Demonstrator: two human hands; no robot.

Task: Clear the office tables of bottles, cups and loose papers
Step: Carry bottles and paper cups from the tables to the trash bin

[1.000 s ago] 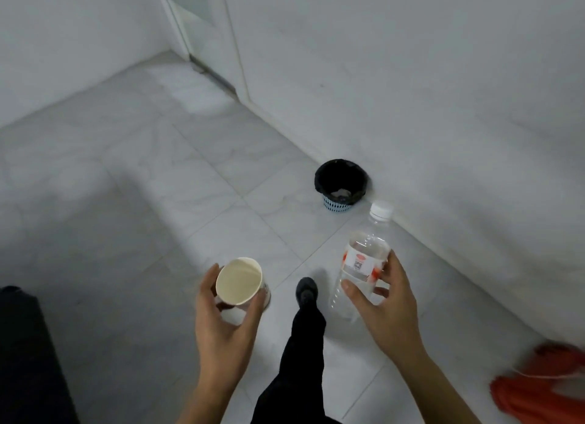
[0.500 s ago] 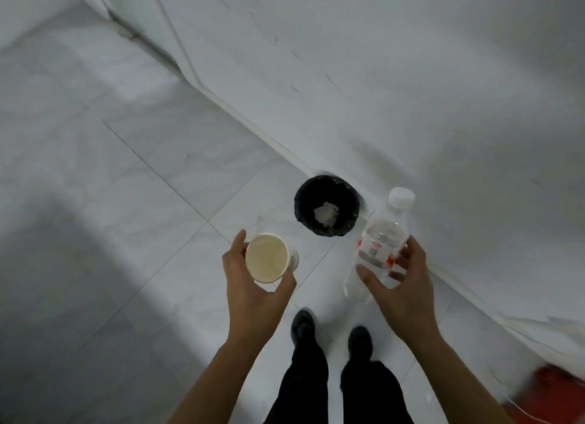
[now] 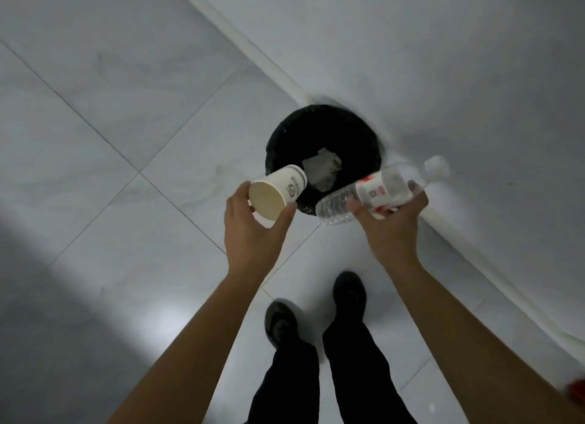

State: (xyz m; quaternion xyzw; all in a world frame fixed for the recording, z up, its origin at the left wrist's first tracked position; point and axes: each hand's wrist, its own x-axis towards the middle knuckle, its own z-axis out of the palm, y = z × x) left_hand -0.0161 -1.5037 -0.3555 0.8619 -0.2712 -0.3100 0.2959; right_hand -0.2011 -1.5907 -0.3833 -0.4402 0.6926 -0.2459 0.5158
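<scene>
A round bin lined in black stood on pale, grey-veined floor tiles, just beside a white baseboard that ran from 11 o'clock down to 4 o'clock. The plain wall rose beyond it. At 4 o'clock, at the frame's edge, something red showed, too blurred to tell.

A white paper cup sat tipped sideways, pinched in the left hand; a clear, white-capped bottle lay slanted across the right hand.
</scene>
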